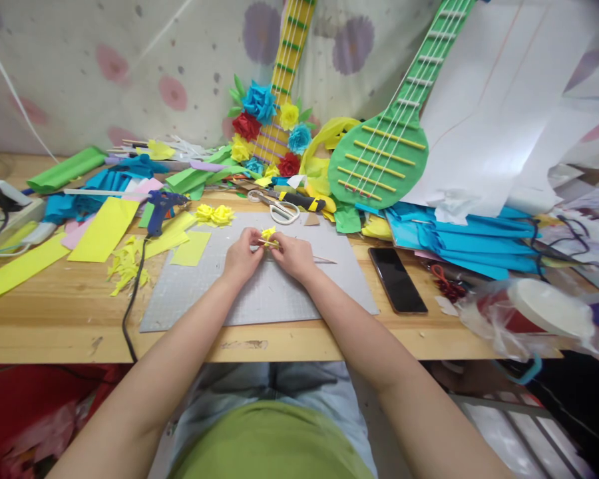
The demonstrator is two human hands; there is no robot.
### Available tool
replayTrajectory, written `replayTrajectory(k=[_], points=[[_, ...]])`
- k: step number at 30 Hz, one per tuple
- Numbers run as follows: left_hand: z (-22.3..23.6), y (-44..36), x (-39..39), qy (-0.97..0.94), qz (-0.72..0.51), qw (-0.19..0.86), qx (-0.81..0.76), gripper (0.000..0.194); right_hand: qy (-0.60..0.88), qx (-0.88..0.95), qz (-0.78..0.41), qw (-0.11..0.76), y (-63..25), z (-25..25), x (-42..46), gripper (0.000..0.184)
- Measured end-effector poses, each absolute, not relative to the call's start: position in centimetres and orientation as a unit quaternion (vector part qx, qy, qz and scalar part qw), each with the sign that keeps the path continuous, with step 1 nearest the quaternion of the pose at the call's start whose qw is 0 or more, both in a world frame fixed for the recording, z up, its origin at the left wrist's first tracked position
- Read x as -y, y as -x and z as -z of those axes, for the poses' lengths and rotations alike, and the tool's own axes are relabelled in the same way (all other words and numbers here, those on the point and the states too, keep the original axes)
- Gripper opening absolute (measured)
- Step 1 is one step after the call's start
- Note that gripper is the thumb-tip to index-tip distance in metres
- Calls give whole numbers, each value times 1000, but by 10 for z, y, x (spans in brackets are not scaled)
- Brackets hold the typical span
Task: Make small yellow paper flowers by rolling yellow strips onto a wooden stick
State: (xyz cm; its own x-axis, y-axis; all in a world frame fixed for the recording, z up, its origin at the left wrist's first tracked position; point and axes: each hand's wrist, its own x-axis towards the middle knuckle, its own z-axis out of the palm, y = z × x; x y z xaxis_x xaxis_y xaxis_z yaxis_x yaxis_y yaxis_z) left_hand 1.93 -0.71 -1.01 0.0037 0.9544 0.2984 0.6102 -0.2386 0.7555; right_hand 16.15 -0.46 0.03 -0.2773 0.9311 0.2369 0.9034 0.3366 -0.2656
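Observation:
Both my hands meet over the grey cutting mat [199,299], with a small yellow paper flower [268,233] between their fingertips. My left hand [243,255] pinches it from one side, and my right hand [294,255] grips it from the other. A thin pale stick [265,243] crosses just under the flower; which hand holds it I cannot tell. Finished yellow paper roses [214,214] lie at the mat's back left edge. Nearby are a yellow paper square [191,249] and a heap of yellow paper petals [128,265]. Behind my hands rest white-handled scissors [283,212].
A blue glue gun [158,211] stands to the left, its black cord [136,293] running over the table edge. A phone [397,281] lies right of the mat. At the back lean a green paper instrument [384,159] and a flowered yellow one [285,73]. Blue crepe paper [459,236] is piled right.

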Motion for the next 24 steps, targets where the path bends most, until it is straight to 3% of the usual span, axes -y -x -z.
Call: replayTrajectory(k=[13,24], points=[[7,-20,10,-699,-380,119,-593,23,552,810,-50,192,-159,-4,8,26],[14,-20,4,-671,-444,192,-562,27,556,797,-27,234,-161,0,5,24]])
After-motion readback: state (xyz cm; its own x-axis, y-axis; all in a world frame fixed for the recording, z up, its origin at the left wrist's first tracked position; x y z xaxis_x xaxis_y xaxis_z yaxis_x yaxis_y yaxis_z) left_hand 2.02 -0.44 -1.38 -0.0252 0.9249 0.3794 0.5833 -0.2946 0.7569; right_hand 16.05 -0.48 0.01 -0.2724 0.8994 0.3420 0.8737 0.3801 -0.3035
